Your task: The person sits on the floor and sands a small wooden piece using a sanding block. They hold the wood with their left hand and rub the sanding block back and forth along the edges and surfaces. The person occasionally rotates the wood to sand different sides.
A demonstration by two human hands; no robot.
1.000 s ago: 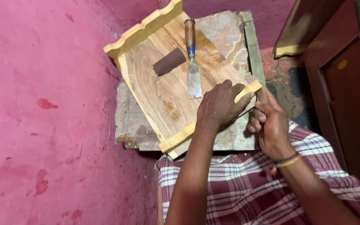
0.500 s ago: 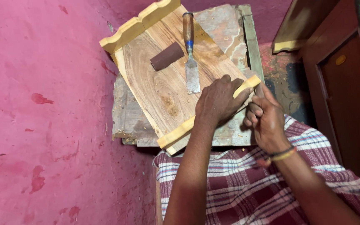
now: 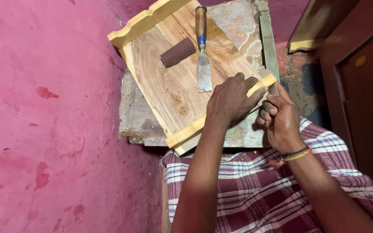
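A brown wooden panel (image 3: 169, 82) with pale yellow moulded strips along its far and near ends lies on a worn slab. My left hand (image 3: 229, 101) presses down on the near strip (image 3: 191, 128), its fingers over the strip's right end. My right hand (image 3: 281, 118) is clenched just right of that end, holding something thin against it; the item is too hidden to identify. A chisel (image 3: 203, 56) with a wooden handle and blue collar lies on the panel, blade toward me. A small dark brown block (image 3: 178, 51) rests left of the chisel.
The slab (image 3: 139, 121) sits on a pink-red floor (image 3: 44, 129). A dark wooden cabinet (image 3: 363, 86) stands at the right, with another yellow-edged piece (image 3: 307, 43) leaning by it. My checked cloth (image 3: 255, 190) covers my lap.
The view has shifted slightly. My left fingers have slid further along the near strip toward its right end, and my right hand has closed in beside it.
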